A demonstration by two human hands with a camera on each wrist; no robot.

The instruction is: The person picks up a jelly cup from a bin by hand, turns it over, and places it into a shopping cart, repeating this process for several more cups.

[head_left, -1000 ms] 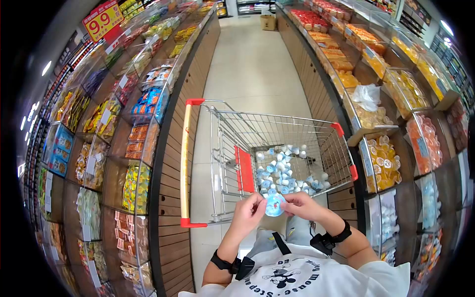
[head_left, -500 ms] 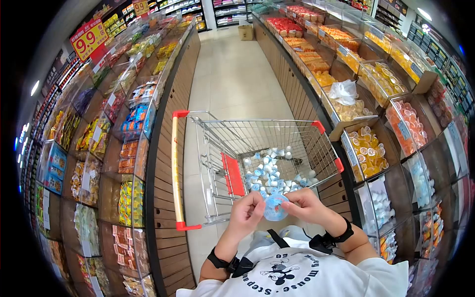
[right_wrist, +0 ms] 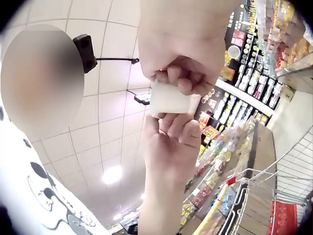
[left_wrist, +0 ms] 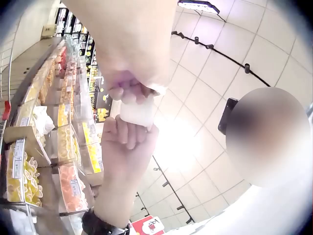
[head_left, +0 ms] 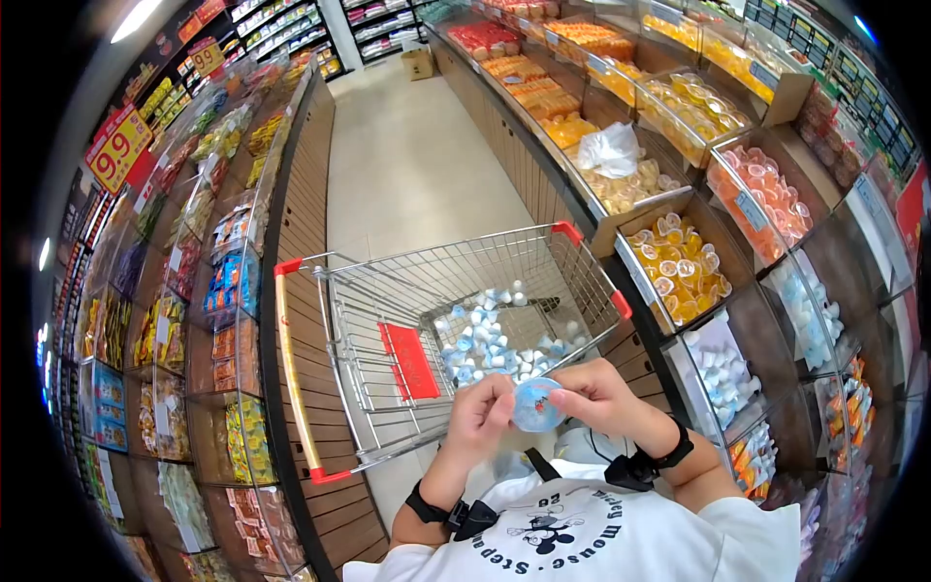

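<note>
Both hands hold one small jelly cup (head_left: pixel 538 405) in front of the white shirt, its round blue printed lid facing up. My left hand (head_left: pixel 482 415) pinches its left side between thumb and curled fingers. From the right, my right hand (head_left: pixel 603 398) grips it, with the thumb at the lid's edge. In the right wrist view the cup's pale, smooth body (right_wrist: pixel 170 99) shows between the curled fingers of both hands. Beyond the hands, many similar blue-and-white jelly cups (head_left: pixel 490 339) lie loose in the shopping cart (head_left: pixel 441 254).
The cart's yellow handle (head_left: pixel 294 383) faces the left shelf of packaged sweets (head_left: pixel 250 438). On the right, open bins hold yellow jelly cups (head_left: pixel 679 272), orange-pink ones (head_left: pixel 761 199) and white ones (head_left: pixel 722 373). A white plastic bag (head_left: pixel 609 150) lies on one bin. The tiled aisle (head_left: pixel 407 145) runs ahead.
The head view has turned to the right, so cart and shelves shift left in it. Both hands keep hold of the jelly cup near the body.
</note>
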